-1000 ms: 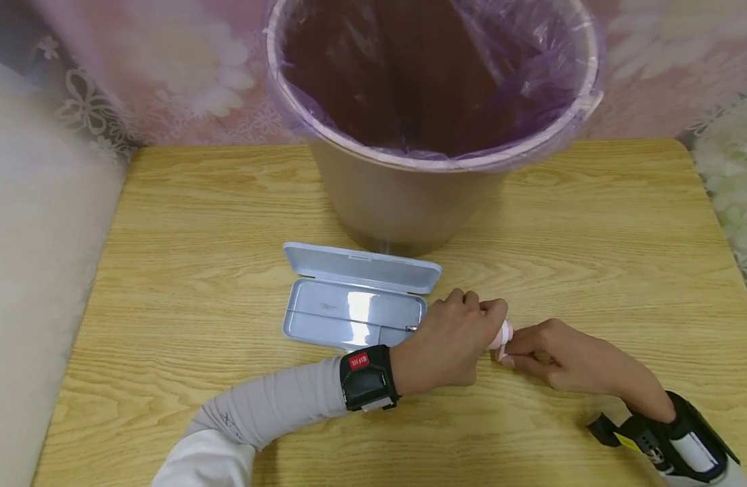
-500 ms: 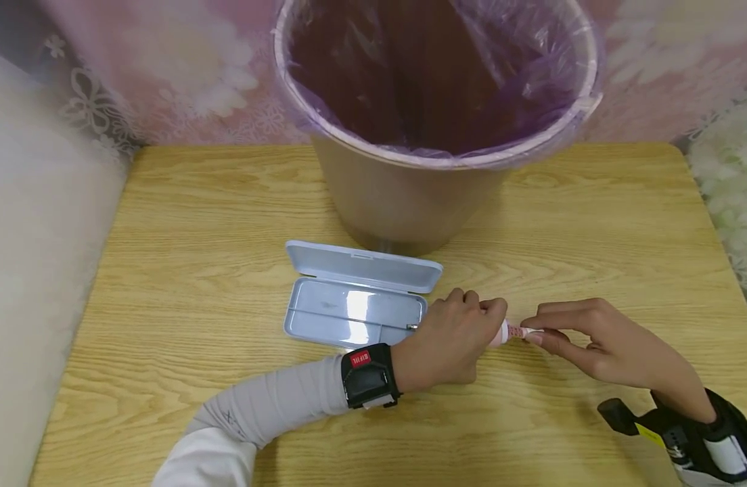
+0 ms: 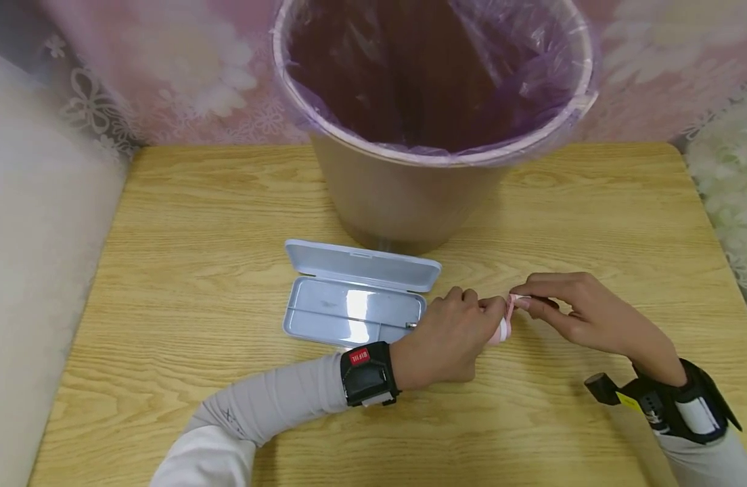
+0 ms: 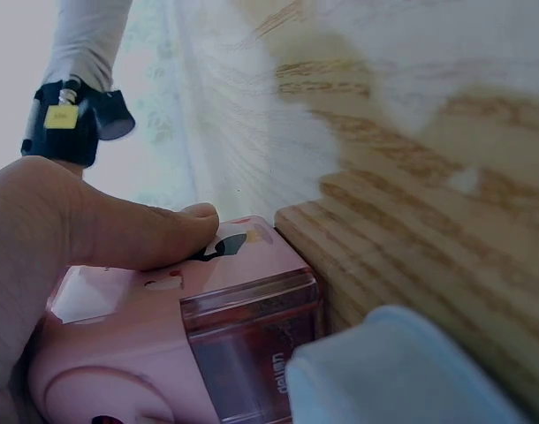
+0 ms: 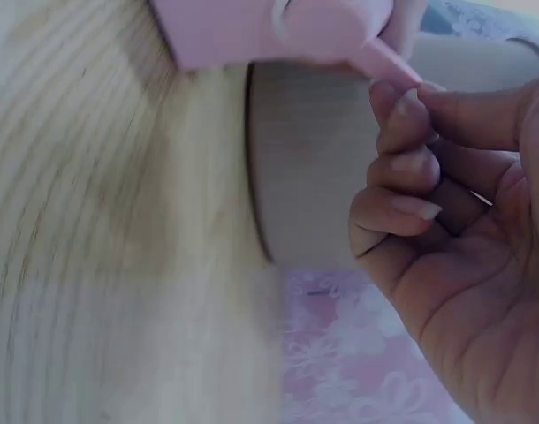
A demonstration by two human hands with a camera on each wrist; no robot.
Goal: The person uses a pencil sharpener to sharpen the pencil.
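My left hand (image 3: 449, 338) holds a pink pencil sharpener (image 4: 128, 322) down on the wooden table. In the left wrist view its thumb lies along the sharpener's top, above a clear shavings drawer (image 4: 252, 349). The hand hides most of the sharpener from the head camera. On the sharpener's right side, my right hand (image 3: 583, 311) pinches the end of a small pink crank (image 5: 389, 62) between thumb and index finger; the crank points up and away. Close by the left hand lies an open light-blue pencil case (image 3: 325, 330), its lid raised. A pencil in the sharpener is not visible.
Behind the case stands a large bin (image 3: 410, 203) lined with a purple plastic bag (image 3: 532, 88). A small metallic piece (image 3: 412, 327) shows at the case's right end. Patterned pink cloth (image 3: 185, 74) hangs behind the table (image 3: 215, 223).
My right hand has swung the crank round, from the near side out to the right and then up to the far side. The left hand and sharpener have stayed in place.
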